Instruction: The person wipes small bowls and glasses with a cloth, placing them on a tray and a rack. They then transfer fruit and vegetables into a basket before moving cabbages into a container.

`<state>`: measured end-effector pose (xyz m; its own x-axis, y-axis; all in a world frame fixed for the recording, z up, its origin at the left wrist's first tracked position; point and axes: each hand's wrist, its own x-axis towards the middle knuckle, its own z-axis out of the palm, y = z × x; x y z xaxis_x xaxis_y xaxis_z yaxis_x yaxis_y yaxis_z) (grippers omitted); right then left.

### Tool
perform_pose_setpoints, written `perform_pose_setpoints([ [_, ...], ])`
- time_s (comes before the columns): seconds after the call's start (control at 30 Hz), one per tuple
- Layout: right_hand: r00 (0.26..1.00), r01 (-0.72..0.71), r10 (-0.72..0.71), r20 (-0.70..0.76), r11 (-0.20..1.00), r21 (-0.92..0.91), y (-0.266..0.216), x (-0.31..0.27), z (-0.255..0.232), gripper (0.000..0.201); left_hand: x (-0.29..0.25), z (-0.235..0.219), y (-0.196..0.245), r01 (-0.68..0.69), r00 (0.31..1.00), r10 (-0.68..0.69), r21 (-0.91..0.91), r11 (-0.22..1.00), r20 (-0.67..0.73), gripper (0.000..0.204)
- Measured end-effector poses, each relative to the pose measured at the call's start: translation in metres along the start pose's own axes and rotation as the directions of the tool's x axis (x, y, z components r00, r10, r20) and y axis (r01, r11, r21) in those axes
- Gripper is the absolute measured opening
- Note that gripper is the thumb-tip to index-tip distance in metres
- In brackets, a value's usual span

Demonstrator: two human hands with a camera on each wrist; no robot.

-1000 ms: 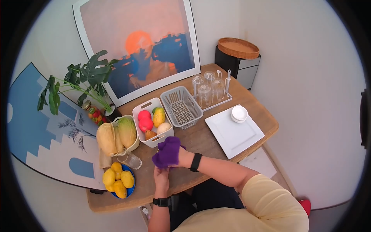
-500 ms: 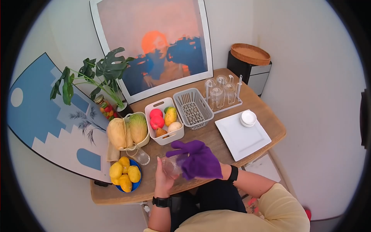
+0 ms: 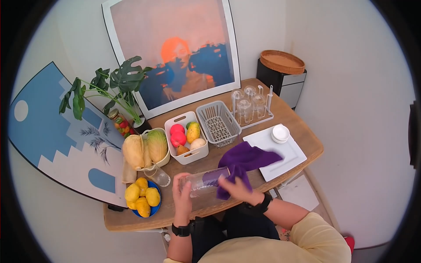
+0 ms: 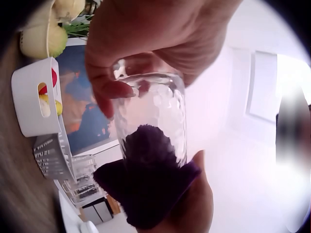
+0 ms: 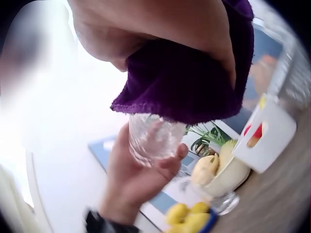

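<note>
Behind a wooden table (image 3: 171, 208), pale walls (image 3: 355, 109) and a framed painting (image 3: 193, 52); on the tabletop, a square white plate (image 3: 285, 158) to the right and a second tumbler (image 3: 160, 177) just beside a blue dish (image 3: 156, 209) of yellow fruit (image 3: 133, 193) to the left. Held above the table's near side: a clear glass (image 3: 199, 185), tipped close to level by the head view, with dimpled walls.

Fingers of the left hand (image 3: 182, 189) curled round one end, seemingly the base. At the other end, a purple cloth (image 3: 245, 158), apparently partly bunched inside the clear glass, partly flared out loose. Gathered in the right hand (image 3: 239, 191), with thumb and fingers bent round it; cannot tell how tightly.

Probably light enough for one hand, stiff, and breakable if knocked or twisted hard. Likely slippery where smooth or damp, perhaps less so over the dimples. Best taken round the lower body or base, with even, moderate pressure, away from the rim. As for the cloth: soft, limp and nearly weightless by the look. Better pinched as a thick wad than by a loose corner.
</note>
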<state>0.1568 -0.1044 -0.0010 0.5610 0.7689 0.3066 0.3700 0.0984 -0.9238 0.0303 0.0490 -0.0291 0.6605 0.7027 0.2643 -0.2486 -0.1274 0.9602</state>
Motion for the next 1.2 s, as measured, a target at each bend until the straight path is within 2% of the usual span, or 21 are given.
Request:
perform_pose_setpoints([
  [0.03,0.853,-0.519,0.456,0.256,0.684,0.513,-0.002,0.004,-0.004,0.053,-0.002,0.004,-0.001,-0.398,0.909,0.415,0.369,0.84,0.036,0.046],
  [0.07,0.834,-0.539,0.481,0.27,0.607,0.584,-0.001,0.006,-0.006,0.049,-0.007,0.008,0.009,-0.396,0.91,0.414,0.368,0.841,0.032,0.046],
  [0.1,0.833,-0.541,0.48,0.274,0.609,0.579,0.003,0.003,-0.007,0.049,-0.013,0.014,0.028,-0.085,0.996,0.084,-0.074,0.994,-0.016,0.039],
  [0.13,0.954,-0.297,0.249,0.169,0.873,0.387,0.008,-0.002,-0.007,0.047,-0.016,0.016,0.039,0.254,0.966,-0.242,-0.491,0.833,0.09,0.033],
  [0.17,0.991,0.009,-0.028,0.128,0.989,0.146,0.006,-0.004,-0.005,0.044,-0.016,0.011,0.038,0.253,0.966,-0.243,-0.49,0.834,0.085,0.033],
  [0.2,0.899,0.438,-0.433,0.069,0.875,-0.205,-0.001,-0.005,-0.006,0.04,-0.012,0.003,0.035,0.424,0.905,-0.379,-0.505,0.752,0.196,0.029],
  [0.23,0.897,0.44,-0.436,0.069,0.874,-0.204,-0.004,-0.006,-0.006,0.04,-0.011,-0.002,0.031,0.583,0.811,-0.498,-0.497,0.643,0.308,0.028],
  [0.27,0.961,0.273,-0.265,0.074,0.953,-0.134,-0.005,-0.007,-0.007,0.041,-0.015,-0.003,0.025,0.583,0.811,-0.496,-0.495,0.644,0.309,0.028],
  [0.3,0.992,0.094,-0.088,0.088,0.993,-0.067,-0.005,-0.007,-0.009,0.041,-0.021,-0.003,0.017,0.404,0.913,-0.348,-0.347,0.846,0.213,0.029],
  [0.33,0.951,-0.279,0.243,0.19,0.941,0.194,-0.003,-0.002,-0.012,0.039,-0.026,-0.003,0.013,0.193,0.974,-0.168,-0.167,0.967,0.15,0.032],
  [0.47,0.957,-0.255,0.217,0.195,0.946,0.198,-0.004,0.003,-0.016,0.033,-0.023,-0.011,0.02,0.038,0.962,-0.028,-0.032,0.999,0.271,0.038],
  [0.53,0.982,0.186,-0.185,0.045,0.982,-0.031,-0.015,0.002,-0.009,0.027,-0.018,-0.021,0.026,0.348,0.794,-0.315,0.036,0.937,0.52,0.046],
  [0.57,0.982,0.185,-0.183,0.044,0.982,-0.029,-0.013,0.003,-0.005,0.027,-0.016,-0.018,0.029,0.349,0.793,-0.317,0.038,0.936,0.521,0.046],
  [0.63,0.941,0.31,-0.287,0.18,0.944,-0.115,-0.006,0.006,0.003,0.022,-0.013,-0.002,0.032,0.425,0.628,-0.415,0.157,0.891,0.659,0.054],
  [0.7,0.969,0.234,-0.224,0.105,0.968,-0.087,-0.004,0.002,0.006,0.022,-0.019,0.011,0.022,0.494,0.629,-0.436,0.102,0.864,0.644,0.061],
  [0.8,0.879,0.468,-0.475,-0.039,0.875,-0.121,-0.001,-0.007,0.01,0.034,-0.028,0.031,0.014,0.236,0.878,-0.193,-0.047,0.971,0.437,0.067],
  [0.87,0.892,0.448,-0.444,-0.086,0.893,0.037,0.001,-0.011,0.016,0.035,-0.032,0.037,0.009,0.207,0.901,-0.16,-0.077,0.975,0.404,0.067],
  [0.93,0.953,0.276,-0.203,-0.225,0.888,0.368,0.007,-0.02,0.024,0.037,-0.036,0.044,0.004,0.085,0.936,-0.048,-0.092,0.992,0.347,0.066],
  [0.97,0.954,0.27,-0.196,-0.225,0.89,0.367,0.01,-0.021,0.023,0.037,-0.038,0.046,0.005,0.092,0.936,-0.054,-0.093,0.991,0.349,0.066],
  [1.03,0.998,0.012,0.027,-0.054,0.792,0.61,0.012,-0.016,0.017,0.041,-0.039,0.049,0.012,0.002,0.956,0.003,-0.018,1.0,0.292,0.071],
  [1.2,0.958,-0.213,0.281,-0.053,0.825,0.523,0.031,-0.017,0.029,0.032,-0.046,0.048,0.007,-0.113,0.987,0.113,-0.004,0.994,0.118,0.076],
])
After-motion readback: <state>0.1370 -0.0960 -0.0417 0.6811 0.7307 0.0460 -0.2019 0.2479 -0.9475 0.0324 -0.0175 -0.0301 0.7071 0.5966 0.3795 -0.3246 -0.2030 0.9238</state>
